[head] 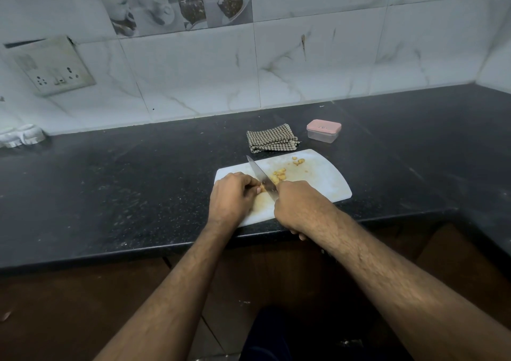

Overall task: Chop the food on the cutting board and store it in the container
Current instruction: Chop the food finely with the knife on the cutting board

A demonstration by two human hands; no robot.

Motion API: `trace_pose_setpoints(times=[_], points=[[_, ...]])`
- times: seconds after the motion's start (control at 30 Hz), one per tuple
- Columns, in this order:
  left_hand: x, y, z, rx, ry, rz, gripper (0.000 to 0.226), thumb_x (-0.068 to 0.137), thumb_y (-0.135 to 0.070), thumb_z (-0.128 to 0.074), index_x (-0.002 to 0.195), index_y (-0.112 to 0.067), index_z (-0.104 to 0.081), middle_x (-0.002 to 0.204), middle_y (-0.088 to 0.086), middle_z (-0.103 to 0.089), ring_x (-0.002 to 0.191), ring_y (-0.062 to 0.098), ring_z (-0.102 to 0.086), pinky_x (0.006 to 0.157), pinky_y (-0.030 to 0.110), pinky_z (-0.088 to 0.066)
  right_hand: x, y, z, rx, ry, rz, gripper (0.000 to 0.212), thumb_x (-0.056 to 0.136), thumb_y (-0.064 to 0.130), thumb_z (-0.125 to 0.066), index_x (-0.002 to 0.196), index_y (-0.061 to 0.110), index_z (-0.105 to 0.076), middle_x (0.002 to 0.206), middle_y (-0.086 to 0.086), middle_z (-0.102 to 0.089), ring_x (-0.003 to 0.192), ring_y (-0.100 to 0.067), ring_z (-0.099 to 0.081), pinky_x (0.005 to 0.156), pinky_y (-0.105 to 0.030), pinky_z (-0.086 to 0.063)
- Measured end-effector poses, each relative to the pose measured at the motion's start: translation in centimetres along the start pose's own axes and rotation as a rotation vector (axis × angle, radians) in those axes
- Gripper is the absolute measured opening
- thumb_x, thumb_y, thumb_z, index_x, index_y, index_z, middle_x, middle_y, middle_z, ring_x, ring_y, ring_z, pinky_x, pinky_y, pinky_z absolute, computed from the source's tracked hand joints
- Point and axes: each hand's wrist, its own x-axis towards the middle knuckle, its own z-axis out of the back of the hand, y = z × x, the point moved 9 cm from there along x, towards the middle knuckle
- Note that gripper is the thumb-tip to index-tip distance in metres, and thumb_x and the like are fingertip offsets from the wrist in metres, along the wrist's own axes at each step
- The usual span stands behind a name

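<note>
The dark desk (138, 172) carries a white board (318, 178) at its front edge. Behind the board lie a folded checked cloth (269, 141) and, just beside it to the right, a small clear container (323, 131) with its pink lid on.

The right hand (297, 208) is curled round the handle of a knife (261, 177), whose blade slants across the board toward the far left. The left hand (231, 194) has its fingers curled down at the blade's left side, apparently pinching a piece of food; the piece itself is mostly hidden.

Cut yellow food (278, 175) sits in a small heap just right of the blade, with a few more bits (298, 161) near the board's far edge.

The pieces look small, light and soft, probably a little sticky, so scraping them together with the blade should work better than picking them up singly. The container seems light and stiff; its lid must come off first.
</note>
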Motion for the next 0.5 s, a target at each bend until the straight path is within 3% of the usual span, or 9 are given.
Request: trace_pose_setpoints(times=[0.17, 0.37, 0.5], points=[[0.00, -0.01, 0.14, 0.000, -0.002, 0.006, 0.010, 0.090, -0.028, -0.076, 0.098, -0.025, -0.081, 0.098, -0.010, -0.077, 0.094, 0.010, -0.067, 0.083, 0.033, -0.054, -0.23, 0.35, -0.38, -0.007, 0.013, -0.012, 0.033, 0.099, 0.015, -0.048, 0.132, 0.013, -0.050, 0.084, -0.003, -0.043, 0.064, -0.015, -0.049, 0.056, -0.027, -0.046], [-0.03, -0.16, 0.04, -0.007, 0.007, 0.005, 0.011, 0.091, -0.027, -0.076, 0.100, -0.025, -0.081, 0.101, -0.010, -0.076, 0.097, 0.011, -0.066, 0.084, 0.034, -0.054, -0.30, 0.54, -0.55, -0.015, 0.029, -0.023, 0.040, 0.099, 0.014, -0.049, 0.138, 0.014, -0.047, 0.085, -0.004, -0.041, 0.079, -0.019, -0.054, 0.076, -0.034, -0.055], [-0.12, -0.29, -0.20, -0.034, 0.039, -0.024, 0.015, 0.092, -0.025, -0.074, 0.105, -0.028, -0.081, 0.104, -0.012, -0.074, 0.097, 0.009, -0.064, 0.084, 0.032, -0.054, -0.32, 0.16, -0.52, -0.010, 0.020, -0.027, 0.039, 0.099, 0.015, -0.049, 0.137, 0.014, -0.048, 0.083, -0.003, -0.040, 0.073, -0.018, -0.053, 0.065, -0.031, -0.052]])
